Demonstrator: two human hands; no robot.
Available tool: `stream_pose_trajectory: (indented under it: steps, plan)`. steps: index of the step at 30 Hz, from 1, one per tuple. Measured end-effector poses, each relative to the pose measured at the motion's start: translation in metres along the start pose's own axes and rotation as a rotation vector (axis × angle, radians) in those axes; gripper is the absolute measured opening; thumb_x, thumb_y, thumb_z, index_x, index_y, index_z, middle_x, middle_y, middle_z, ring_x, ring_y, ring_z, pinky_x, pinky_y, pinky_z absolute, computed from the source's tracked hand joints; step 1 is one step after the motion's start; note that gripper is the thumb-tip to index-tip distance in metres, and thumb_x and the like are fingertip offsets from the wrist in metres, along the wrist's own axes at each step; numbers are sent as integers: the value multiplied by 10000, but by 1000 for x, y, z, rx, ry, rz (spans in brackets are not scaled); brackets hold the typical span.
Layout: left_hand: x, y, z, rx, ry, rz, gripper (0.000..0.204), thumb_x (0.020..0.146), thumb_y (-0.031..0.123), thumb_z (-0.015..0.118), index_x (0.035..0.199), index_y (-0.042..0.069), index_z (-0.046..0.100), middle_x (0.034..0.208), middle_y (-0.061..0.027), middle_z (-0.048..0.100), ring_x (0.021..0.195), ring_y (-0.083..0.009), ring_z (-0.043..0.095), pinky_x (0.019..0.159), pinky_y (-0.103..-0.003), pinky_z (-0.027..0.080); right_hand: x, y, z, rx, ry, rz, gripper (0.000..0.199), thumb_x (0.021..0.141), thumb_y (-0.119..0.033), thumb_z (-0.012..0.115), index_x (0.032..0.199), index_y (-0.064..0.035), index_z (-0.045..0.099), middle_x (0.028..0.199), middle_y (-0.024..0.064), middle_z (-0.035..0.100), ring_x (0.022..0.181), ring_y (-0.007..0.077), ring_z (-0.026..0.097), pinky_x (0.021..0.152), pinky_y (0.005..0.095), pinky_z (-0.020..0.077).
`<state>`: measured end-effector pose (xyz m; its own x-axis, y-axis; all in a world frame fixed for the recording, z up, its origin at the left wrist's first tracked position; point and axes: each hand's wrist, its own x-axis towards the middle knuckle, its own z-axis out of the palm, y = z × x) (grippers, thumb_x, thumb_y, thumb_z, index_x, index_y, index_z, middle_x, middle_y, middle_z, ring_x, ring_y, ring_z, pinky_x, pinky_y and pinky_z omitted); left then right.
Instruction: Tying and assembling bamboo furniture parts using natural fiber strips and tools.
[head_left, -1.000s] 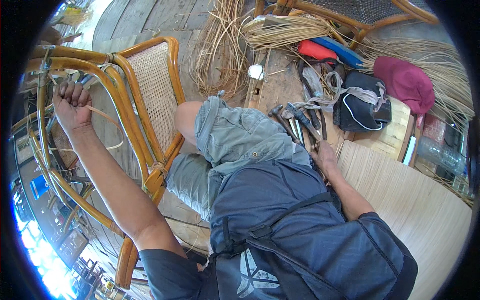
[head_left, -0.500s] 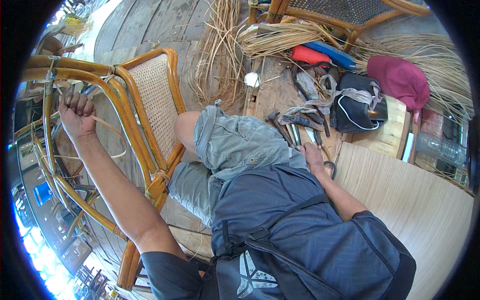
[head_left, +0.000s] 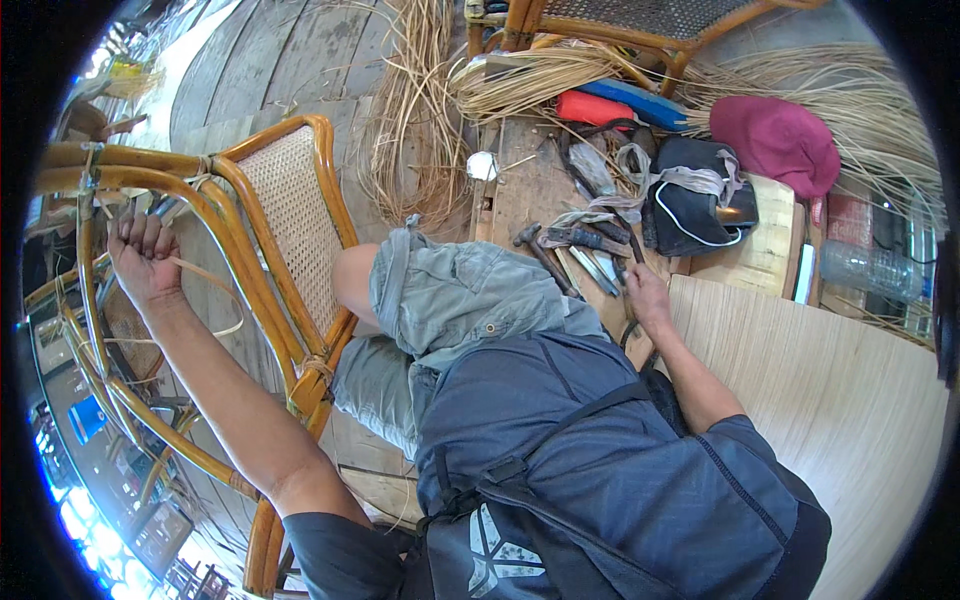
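My left hand is stretched far out to the left, closed in a fist on a thin pale rattan strip that loops down beside the curved frame of a rattan chair. The chair lies on its side, its woven cane panel facing me. My right hand rests on a wooden bench among several metal hand tools, fingers curled over one of them; the grip is hidden. A hammer lies just left of those tools.
Loose bundles of cane strands lie on the plank floor ahead. On the bench sit a black bag, a maroon cap, a red case and a plastic bottle. A pale board is at my right.
The view has shifted slightly. My left fist stays on the strip at the chair frame, and my right hand stays among the tools, barely moved.
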<state>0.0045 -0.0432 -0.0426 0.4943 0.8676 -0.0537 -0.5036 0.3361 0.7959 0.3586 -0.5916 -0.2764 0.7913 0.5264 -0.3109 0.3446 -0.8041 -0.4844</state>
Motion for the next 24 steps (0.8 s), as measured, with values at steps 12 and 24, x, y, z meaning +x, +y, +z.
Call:
stream_pose_trajectory:
  steps: [12, 24]
  plan:
    - [17, 20, -31, -15, -248, -104, 268, 907, 204, 456, 658, 123, 400, 540, 43, 264, 437, -66, 209, 392, -219, 188, -29, 30, -32, 201, 169, 235, 216, 902, -202, 516, 938, -3, 591, 791, 195, 612, 724, 307, 611, 657, 360, 464]
    - [22, 37, -40, 105, -109, -62, 278, 861, 204, 518, 616, 131, 408, 542, 37, 297, 459, -75, 250, 412, -221, 205, -136, 132, 32, -244, -379, 256, 352, 839, -287, 539, 786, 53, 614, 743, 217, 626, 677, 363, 613, 636, 428, 474]
